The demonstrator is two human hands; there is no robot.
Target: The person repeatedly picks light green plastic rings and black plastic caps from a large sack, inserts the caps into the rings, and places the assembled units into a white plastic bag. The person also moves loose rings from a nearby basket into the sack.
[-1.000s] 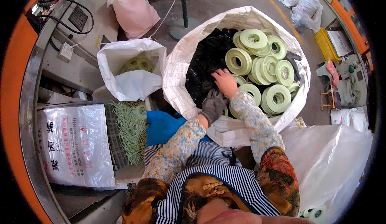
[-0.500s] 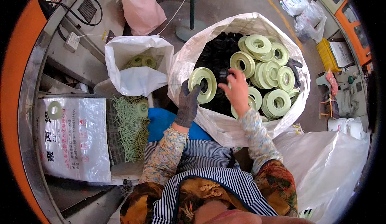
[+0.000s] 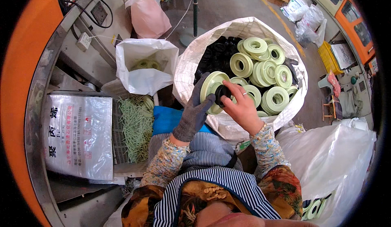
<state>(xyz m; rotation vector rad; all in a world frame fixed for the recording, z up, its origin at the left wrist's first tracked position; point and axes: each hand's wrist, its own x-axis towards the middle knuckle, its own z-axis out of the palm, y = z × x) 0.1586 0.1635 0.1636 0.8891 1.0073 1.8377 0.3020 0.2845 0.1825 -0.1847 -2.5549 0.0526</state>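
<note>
My left hand [image 3: 191, 119], in a dark grey glove, grips a pale green flanged plastic ring [image 3: 209, 84] by its left and lower edge. The ring is held tilted over the near left side of a large white woven sack [image 3: 240, 23]. My bare right hand [image 3: 246, 111], with a band on one finger, pinches a smaller black ring [image 3: 221, 93] at the green ring's centre hole. Fingers partly cover the black ring, so how deep it sits cannot be told. Inside the sack lie black rings [image 3: 220, 49] at left and stacked pale green rings [image 3: 269, 72] at right.
A smaller white bag [image 3: 142, 82] holding green rings stands to the left. Nearer me are green plastic strips [image 3: 136, 133] and a printed white sack [image 3: 79, 137]. A dark glove [image 3: 291, 66] lies at the big sack's right edge. White plastic sheeting [image 3: 326, 157] bulges at right.
My right hand has brought the black ring down and left to the green ring's centre. A green ring seen on the printed sack at left is gone from there. The view has shifted slightly.
</note>
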